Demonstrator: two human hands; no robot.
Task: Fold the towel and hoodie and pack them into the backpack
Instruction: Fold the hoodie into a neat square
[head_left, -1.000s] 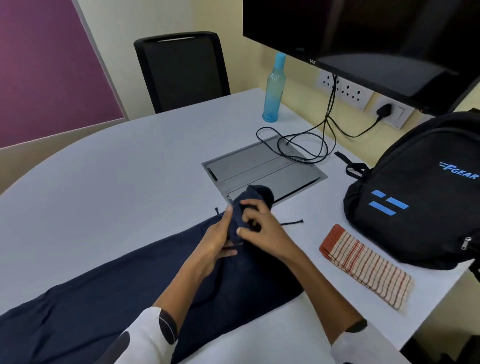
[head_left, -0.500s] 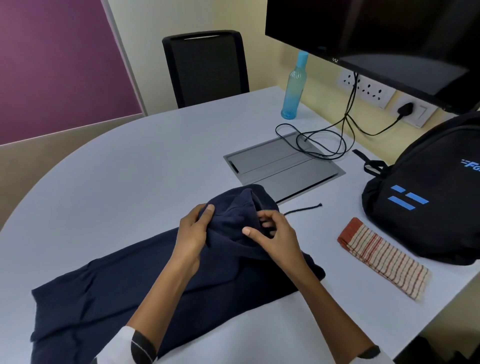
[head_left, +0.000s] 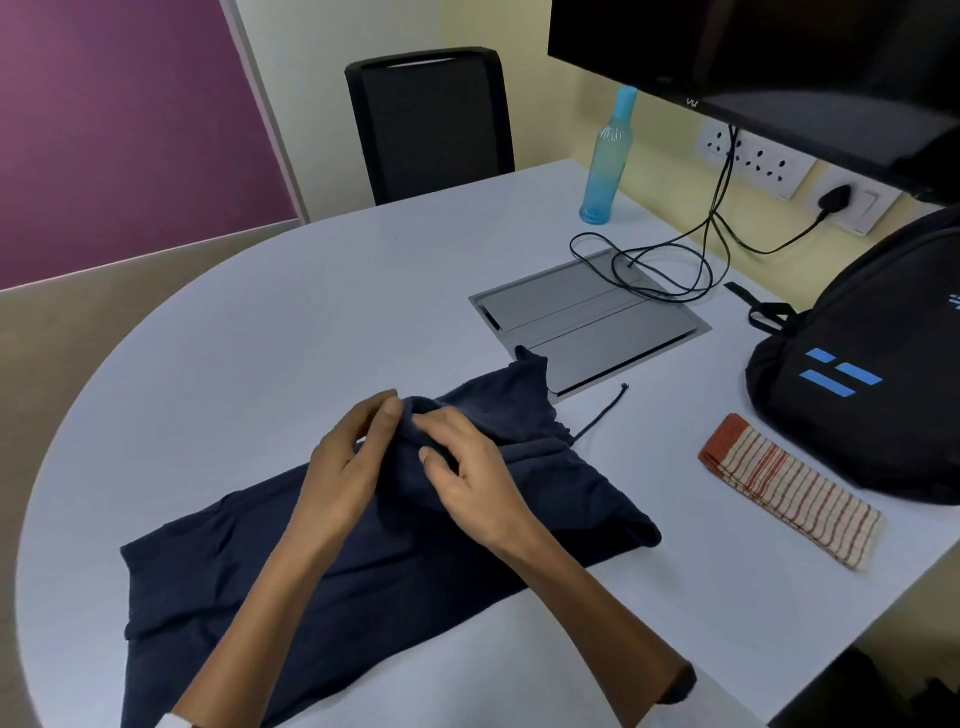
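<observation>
Currently spread on white oval table (head_left: 260, 322): soft, limp navy cotton hoodie (head_left: 322, 587), hood edge pinched by left hand (head_left: 343, 467) and right hand (head_left: 467, 478) close together; best gripped at seams.

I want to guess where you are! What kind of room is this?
Probably an office meeting room. A big white table has a metal cable box set into it, a large dark screen hangs on the wall over a row of sockets, and a black office chair stands at the far side.
</observation>
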